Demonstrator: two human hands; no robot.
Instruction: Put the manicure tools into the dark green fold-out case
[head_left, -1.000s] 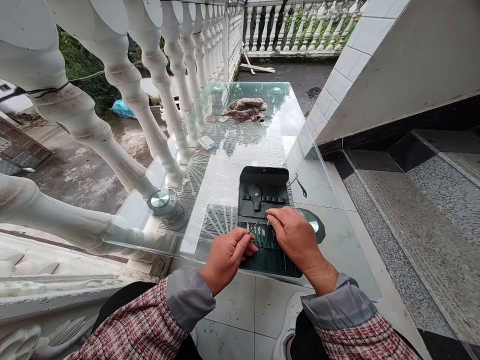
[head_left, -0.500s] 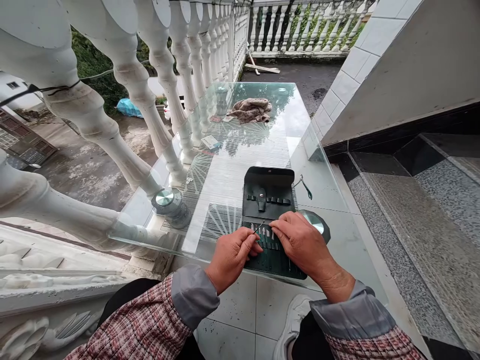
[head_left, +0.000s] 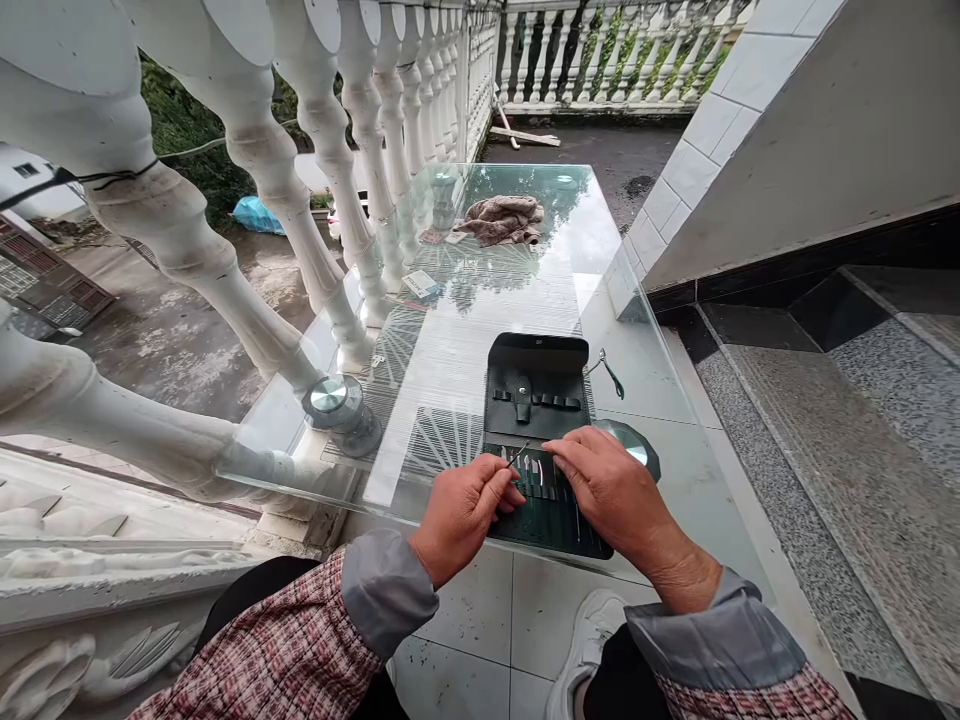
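My left hand (head_left: 469, 507) is closed in a pinch around a thin, dark metal manicure tool (head_left: 517, 456), whose tip points up and to the right. Thumb and forefinger of my right hand (head_left: 604, 490) are pressed together just right of that tip; whatever they may hold is too small to make out. Beneath both hands lies an unfolded dark manicure case (head_left: 536, 390). Several slim metal tools (head_left: 534, 470) sit in the loops of its green lower half, partly covered by my fingers. To the case's right, cuticle nippers (head_left: 611, 376) with a green handle rest on the glass.
The glass table (head_left: 660, 385) stands on faceted supports (head_left: 341, 415). A crumpled brown cloth (head_left: 501, 220) lies toward its far end, with a small card box (head_left: 420, 285) nearer on the left. White balusters (head_left: 259, 170) line the left; stone steps (head_left: 780, 400) rise on the right.
My right hand has shifted slightly right, away from the tip of the tool, uncovering more of the tools in the case. My left hand stays almost still.
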